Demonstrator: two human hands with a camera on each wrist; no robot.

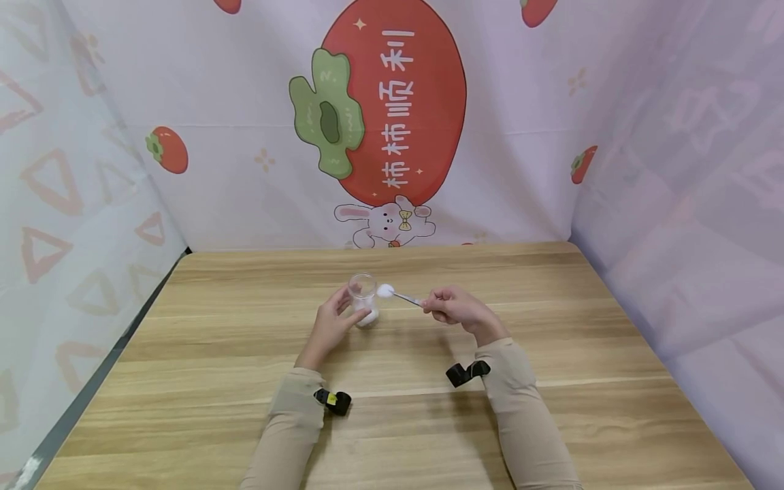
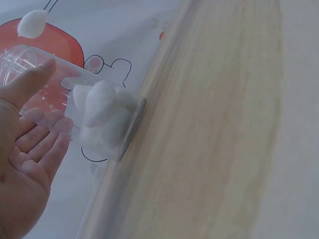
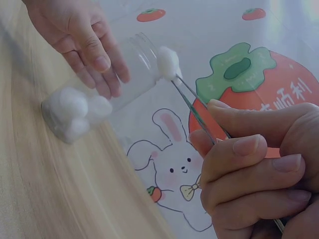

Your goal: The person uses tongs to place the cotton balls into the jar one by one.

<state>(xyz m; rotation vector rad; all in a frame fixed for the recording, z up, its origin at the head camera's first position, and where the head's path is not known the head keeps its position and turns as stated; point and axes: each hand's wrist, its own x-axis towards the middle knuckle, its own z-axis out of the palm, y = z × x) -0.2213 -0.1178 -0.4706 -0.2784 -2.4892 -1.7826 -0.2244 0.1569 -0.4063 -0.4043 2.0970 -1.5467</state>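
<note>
A clear jar stands upright on the wooden table, with several white cotton balls in its bottom. My left hand holds it from the left, thumb on the near side and fingers around the far side. With my right hand I grip metal tweezers between thumb and curled fingers. One cotton ball is pinched in the tweezer tips, beside the jar's open mouth at about rim height. The rear part of the tweezers is hidden in the right palm.
The wooden table reaches back to a printed cloth with a large persimmon and a rabbit. More cloth hangs along the left and right sides. A black strap mount sits on the left wrist, another strap mount on the right.
</note>
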